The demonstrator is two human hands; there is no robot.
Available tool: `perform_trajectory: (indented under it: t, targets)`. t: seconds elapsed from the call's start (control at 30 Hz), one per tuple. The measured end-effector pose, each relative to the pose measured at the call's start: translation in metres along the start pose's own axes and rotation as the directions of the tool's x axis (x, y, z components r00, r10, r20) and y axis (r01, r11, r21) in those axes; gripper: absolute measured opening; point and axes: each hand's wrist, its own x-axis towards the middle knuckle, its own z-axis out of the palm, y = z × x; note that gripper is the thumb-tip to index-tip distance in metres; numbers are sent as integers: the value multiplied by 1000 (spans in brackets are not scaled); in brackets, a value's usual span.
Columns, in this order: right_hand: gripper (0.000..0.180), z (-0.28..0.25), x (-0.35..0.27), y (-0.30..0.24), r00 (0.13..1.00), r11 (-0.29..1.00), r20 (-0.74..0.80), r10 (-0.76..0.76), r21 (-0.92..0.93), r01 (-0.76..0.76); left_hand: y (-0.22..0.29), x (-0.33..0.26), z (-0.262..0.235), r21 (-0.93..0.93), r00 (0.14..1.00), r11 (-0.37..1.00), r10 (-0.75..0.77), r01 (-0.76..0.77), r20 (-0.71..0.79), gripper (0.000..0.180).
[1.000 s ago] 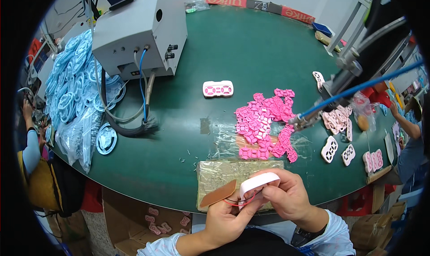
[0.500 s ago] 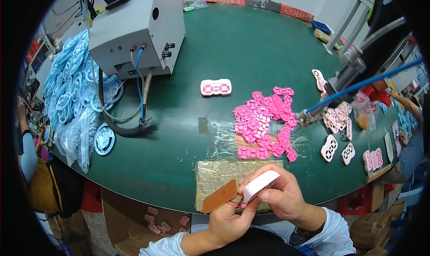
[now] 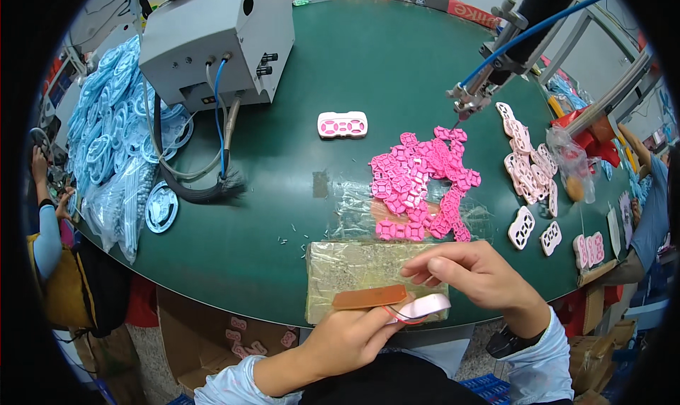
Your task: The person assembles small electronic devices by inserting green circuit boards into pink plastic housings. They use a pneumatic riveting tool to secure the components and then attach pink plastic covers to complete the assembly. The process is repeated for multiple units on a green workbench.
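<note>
My left hand (image 3: pixel 350 341) is closed round a brown circuit board (image 3: pixel 368 297) and a pale pink-white plastic shell (image 3: pixel 425 306), with thin red and black wires between them. The two parts lie apart at an angle, above the front of a tape-covered pad (image 3: pixel 333 263). My right hand (image 3: pixel 482 274) hovers just above and right of the shell, fingers loosely stretched to the left, thumb apart, nothing visible in them. Beyond the pad lies a heap of bright pink button pieces (image 3: pixel 418 175). Farther back sits a white game-controller-shaped casing with pink buttons (image 3: pixel 342 124).
A hanging screwdriver-like tool (image 3: pixel 471 100) with a blue hose is above the pink heap's far end. Pale pink shells (image 3: pixel 528 164) lie right. A grey machine (image 3: pixel 212 51) and blue plastic parts (image 3: pixel 106 136) stand left. An open cardboard box (image 3: pixel 184 341) is below the table edge.
My right hand has let go of the shell and moved up and right. My left hand keeps the board and shell, now turned flatter. The hanging tool has swung away, up and left.
</note>
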Motion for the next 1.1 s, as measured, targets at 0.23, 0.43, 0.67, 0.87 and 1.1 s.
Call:
perform_trajectory:
  t: [0.23, 0.43, 0.67, 0.87, 1.1]
  targets:
    - [31, 16, 25, -41, 949, 753, 315, 5, -625, 204, 1, 0, 0, 308, 921, 951, -100, -23, 377, 23]
    - [24, 0, 28, -33, 983, 911, 181, -37, -399, 107, 4, 3, -1, 101, 975, 991, -108, 90, 196, 21]
    - [32, -13, 12, -1, 967, 948, -242, -79, 283, 148, -14, 5, -18, -6, 889, 931, -348, 366, 297, 45]
    - [38, -6, -2, 19, 953, 944, -299, -55, 296, 147, -18, 4, -6, 273, 990, 953, -139, 131, 13, 56]
    - [44, 16, -1, 19, 947, 934, -320, 13, 342, 102, 3, 12, -4, -485, 870, 761, -492, 432, 3, 41]
